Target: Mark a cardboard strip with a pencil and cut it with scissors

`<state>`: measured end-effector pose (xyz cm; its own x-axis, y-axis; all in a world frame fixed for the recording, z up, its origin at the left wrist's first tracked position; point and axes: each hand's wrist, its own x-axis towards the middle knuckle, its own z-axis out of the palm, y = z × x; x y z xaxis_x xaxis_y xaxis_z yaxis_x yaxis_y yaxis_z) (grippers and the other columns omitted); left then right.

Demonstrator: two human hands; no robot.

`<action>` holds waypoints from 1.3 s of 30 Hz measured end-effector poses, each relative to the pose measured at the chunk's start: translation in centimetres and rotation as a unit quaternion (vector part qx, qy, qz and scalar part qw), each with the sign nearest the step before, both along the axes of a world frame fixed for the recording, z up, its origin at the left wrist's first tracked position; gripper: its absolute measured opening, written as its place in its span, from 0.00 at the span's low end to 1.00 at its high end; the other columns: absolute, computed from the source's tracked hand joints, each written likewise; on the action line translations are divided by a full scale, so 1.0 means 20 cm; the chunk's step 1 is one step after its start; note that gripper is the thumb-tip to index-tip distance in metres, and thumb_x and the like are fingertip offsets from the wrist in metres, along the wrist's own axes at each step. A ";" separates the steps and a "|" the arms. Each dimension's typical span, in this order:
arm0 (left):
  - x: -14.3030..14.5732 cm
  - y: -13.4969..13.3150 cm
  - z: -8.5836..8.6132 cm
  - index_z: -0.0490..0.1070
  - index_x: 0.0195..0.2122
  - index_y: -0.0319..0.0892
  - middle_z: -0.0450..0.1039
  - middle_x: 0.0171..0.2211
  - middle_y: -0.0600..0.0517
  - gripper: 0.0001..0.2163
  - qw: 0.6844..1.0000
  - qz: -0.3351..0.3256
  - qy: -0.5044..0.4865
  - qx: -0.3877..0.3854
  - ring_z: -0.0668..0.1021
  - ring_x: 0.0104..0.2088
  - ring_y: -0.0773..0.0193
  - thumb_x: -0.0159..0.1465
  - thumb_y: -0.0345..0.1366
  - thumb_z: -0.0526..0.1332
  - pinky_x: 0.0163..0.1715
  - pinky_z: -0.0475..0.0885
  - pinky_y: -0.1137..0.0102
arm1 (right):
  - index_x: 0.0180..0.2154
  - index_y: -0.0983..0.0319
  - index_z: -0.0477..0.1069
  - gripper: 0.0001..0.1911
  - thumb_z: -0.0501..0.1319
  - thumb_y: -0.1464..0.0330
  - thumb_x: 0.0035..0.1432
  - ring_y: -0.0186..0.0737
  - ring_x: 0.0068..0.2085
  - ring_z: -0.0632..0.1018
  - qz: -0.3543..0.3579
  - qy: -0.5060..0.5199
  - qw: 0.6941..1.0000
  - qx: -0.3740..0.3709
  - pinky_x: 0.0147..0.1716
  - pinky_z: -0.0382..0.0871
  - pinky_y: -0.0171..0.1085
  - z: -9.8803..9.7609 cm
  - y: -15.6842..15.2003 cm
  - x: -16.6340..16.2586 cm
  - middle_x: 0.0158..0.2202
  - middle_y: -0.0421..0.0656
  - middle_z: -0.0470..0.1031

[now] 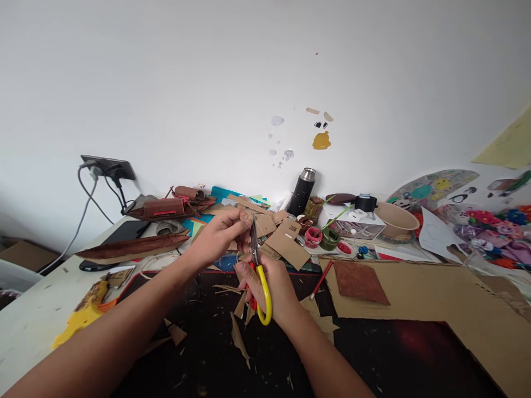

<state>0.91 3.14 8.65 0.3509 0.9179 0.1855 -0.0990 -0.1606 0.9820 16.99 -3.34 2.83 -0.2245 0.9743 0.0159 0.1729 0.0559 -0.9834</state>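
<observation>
In my right hand (pixel 271 284) is a pair of scissors (pixel 265 296) with a yellow and a red handle, its metal blades pointing up and away from me. My left hand (pixel 224 232) is pinched just left of the blade tips. Whatever its fingers hold is too small or hidden to make out. Below the hands, thin cardboard scraps (pixel 239 340) lie on a black mat (pixel 207 359). Larger pieces of cut cardboard (pixel 288 246) are heaped behind the scissors.
A brown-painted cardboard boat shape (pixel 133 249) and a yellow glue gun (pixel 83 315) lie at left. A black flask (pixel 302 190), open paint jars (pixel 313 237) and a bowl (pixel 398 215) stand along the wall. At right are a red pencil (pixel 322 279), a brown square (pixel 360 282) and a cardboard sheet (pixel 418 293).
</observation>
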 end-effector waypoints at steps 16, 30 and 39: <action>-0.01 0.01 0.00 0.68 0.27 0.43 0.72 0.22 0.55 0.17 0.998 0.050 -0.010 0.041 0.76 0.25 0.65 0.64 0.47 0.70 0.28 0.71 0.70 | 0.42 0.58 0.76 0.22 0.68 0.46 0.64 0.36 0.18 0.76 0.006 -0.026 0.999 0.047 0.20 0.68 0.31 -0.01 0.01 0.01 0.25 0.39 0.80; -0.01 0.01 -0.01 0.68 0.27 0.43 0.73 0.23 0.55 0.17 0.999 0.027 -0.008 0.045 0.76 0.25 0.65 0.65 0.48 0.70 0.30 0.73 0.69 | 0.42 0.58 0.76 0.22 0.69 0.46 0.64 0.37 0.19 0.78 0.009 -0.008 0.999 0.036 0.19 0.70 0.31 -0.02 0.00 0.01 0.25 0.39 0.79; -0.02 0.01 -0.01 0.68 0.27 0.43 0.73 0.23 0.55 0.16 0.998 0.028 -0.013 0.047 0.76 0.25 0.65 0.67 0.45 0.69 0.30 0.74 0.70 | 0.41 0.59 0.77 0.24 0.66 0.44 0.65 0.36 0.17 0.75 0.007 -0.042 0.998 0.048 0.19 0.67 0.32 0.02 -0.01 0.02 0.23 0.39 0.78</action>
<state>0.61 3.42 8.44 0.2939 0.9138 0.2803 -0.1117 -0.2584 0.9596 17.32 -3.45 3.17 -0.2431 0.9659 0.0895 0.2539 0.1524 -0.9551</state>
